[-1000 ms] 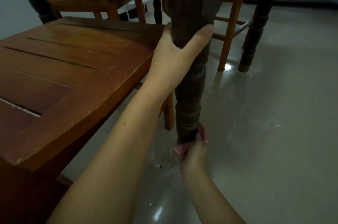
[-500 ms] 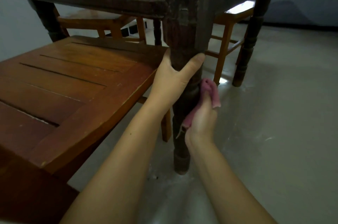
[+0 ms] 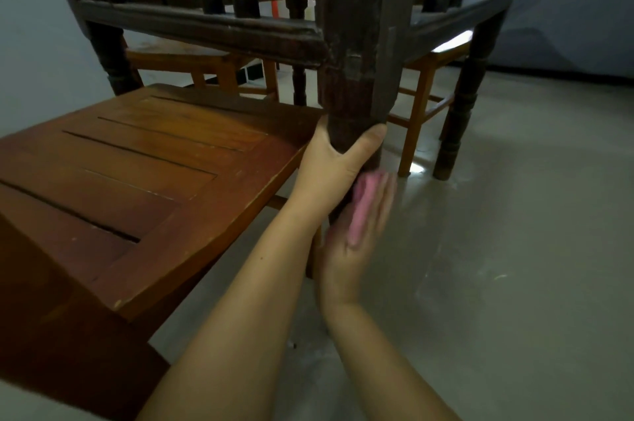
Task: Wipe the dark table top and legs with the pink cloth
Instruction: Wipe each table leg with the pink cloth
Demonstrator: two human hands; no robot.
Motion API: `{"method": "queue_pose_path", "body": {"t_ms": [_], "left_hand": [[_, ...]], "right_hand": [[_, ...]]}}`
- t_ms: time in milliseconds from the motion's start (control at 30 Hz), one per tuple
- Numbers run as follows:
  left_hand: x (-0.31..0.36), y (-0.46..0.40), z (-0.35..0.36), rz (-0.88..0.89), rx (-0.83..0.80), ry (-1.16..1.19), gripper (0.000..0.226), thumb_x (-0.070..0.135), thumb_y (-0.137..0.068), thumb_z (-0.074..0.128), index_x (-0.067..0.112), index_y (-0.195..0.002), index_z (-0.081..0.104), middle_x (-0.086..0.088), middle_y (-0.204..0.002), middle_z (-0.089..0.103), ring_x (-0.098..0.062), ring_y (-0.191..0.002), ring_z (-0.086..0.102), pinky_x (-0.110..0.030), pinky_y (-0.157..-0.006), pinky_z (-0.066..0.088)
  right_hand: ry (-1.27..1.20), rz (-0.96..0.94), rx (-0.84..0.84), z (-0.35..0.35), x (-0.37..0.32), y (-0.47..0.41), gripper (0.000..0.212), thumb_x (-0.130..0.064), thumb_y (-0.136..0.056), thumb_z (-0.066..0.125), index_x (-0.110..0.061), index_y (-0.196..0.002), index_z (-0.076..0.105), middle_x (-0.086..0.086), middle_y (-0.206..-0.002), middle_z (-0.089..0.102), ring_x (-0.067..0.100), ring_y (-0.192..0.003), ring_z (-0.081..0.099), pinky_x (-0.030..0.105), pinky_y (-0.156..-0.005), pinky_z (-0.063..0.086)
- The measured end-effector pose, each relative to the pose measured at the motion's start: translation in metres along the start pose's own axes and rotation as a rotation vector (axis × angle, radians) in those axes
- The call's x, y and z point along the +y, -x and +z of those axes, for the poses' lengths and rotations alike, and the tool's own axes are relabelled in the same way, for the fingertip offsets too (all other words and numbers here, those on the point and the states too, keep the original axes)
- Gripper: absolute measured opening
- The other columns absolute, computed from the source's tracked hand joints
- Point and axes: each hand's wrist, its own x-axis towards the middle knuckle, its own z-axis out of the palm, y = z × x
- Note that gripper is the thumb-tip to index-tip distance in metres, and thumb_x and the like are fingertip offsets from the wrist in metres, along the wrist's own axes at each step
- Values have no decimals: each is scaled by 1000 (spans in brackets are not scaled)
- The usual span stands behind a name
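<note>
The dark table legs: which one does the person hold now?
The nearest leg, in the middle of the view. The left hand grips it and the right hand presses the pink cloth against it; the other legs stand untouched.

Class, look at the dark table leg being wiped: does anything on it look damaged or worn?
Yes. On the dark table leg, where the side rail joins it, the finish looks scuffed and chipped, with paler patches at the corner. The left hand grips the leg below; the right hand holds the pink cloth.
</note>
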Motion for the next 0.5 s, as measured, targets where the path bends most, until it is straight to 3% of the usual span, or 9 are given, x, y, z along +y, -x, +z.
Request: {"method": "queue_pose_path", "body": {"t_ms": [100, 167, 233, 300, 400, 500], "left_hand": [[0, 0, -1, -47, -10, 16, 33, 36, -80, 65, 38, -106, 44, 22, -97, 53, 14, -86, 50, -10, -71, 37], [1, 0, -1, -62, -11, 17, 32, 36, -80, 65, 40, -102, 43, 24, -94, 51, 17, -83, 47, -9, -70, 35], [1, -1, -2, -60, -19, 12, 32, 36, -80, 65, 42, -100, 41, 26, -92, 51, 21, -79, 47, -6, -69, 34], [0, -1, -2, -57, -31, 12, 32, 36, -81, 65, 42, -101, 41, 26, -92, 51, 20, -80, 47, -6, -69, 34], [-2, -2, -2, -53, -33, 18, 32, 36, -81, 65, 39, -104, 42, 23, -95, 53, 15, -84, 48, -9, -70, 36], [-5, -4, -1, -30, -17, 17, 34, 34, -81, 65, 32, -109, 46, 18, -99, 56, 11, -88, 52, -11, -72, 39]], "right_hand": [[-37, 321, -111, -30, 39, 39, 46, -37, -98, 44, -42, -142, 29, -12, -146, 40, 3, -133, 38, 42, -111, 33], [-6, 491, -164, -52, 57, 59, 39, -34, -100, 42, -41, -138, 37, -14, -139, 47, 7, -130, 43, 31, -106, 39], [-11, 644, -119, -59, 66, 59, 35, -27, -103, 32, -34, -136, 40, -14, -131, 50, 16, -128, 45, 16, -90, 43], [6, 729, -60, -55, 63, 45, 38, -18, -103, 30, -33, -136, 39, -11, -126, 52, 20, -121, 50, 21, -86, 40], [-38, 513, -43, -36, 32, 14, 41, -21, -101, 32, -55, -121, 42, -23, -130, 51, 13, -122, 50, 35, -100, 40], [-113, 228, -80, -19, 1, -11, 35, -27, -96, 32, -53, -118, 40, -28, -130, 43, -9, -123, 42, 18, -105, 36]]}}
